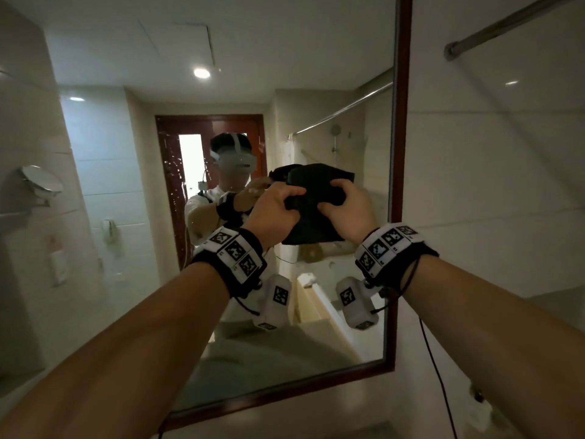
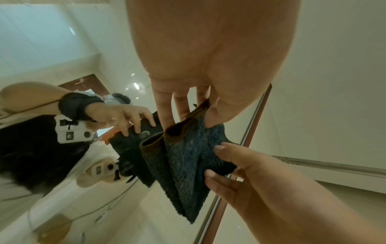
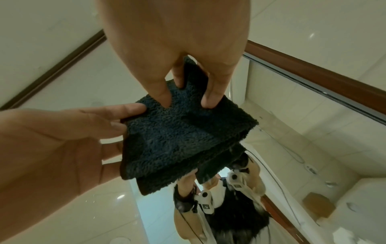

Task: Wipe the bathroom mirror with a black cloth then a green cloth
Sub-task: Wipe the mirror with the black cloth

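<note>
The folded black cloth is held up in front of the mirror, near its red-brown frame on the right. My left hand pinches the cloth's left side between thumb and fingers. My right hand grips its right side the same way. In the left wrist view my left hand pinches the fluffy cloth with the right hand below it. In the right wrist view my right hand pinches the cloth, whose far edge meets its reflection. No green cloth is in view.
A tiled wall lies right of the mirror, with a metal rail overhead. The glass reflects a door, a bathtub and a person wearing a headset. A thin black cable hangs from my right wrist.
</note>
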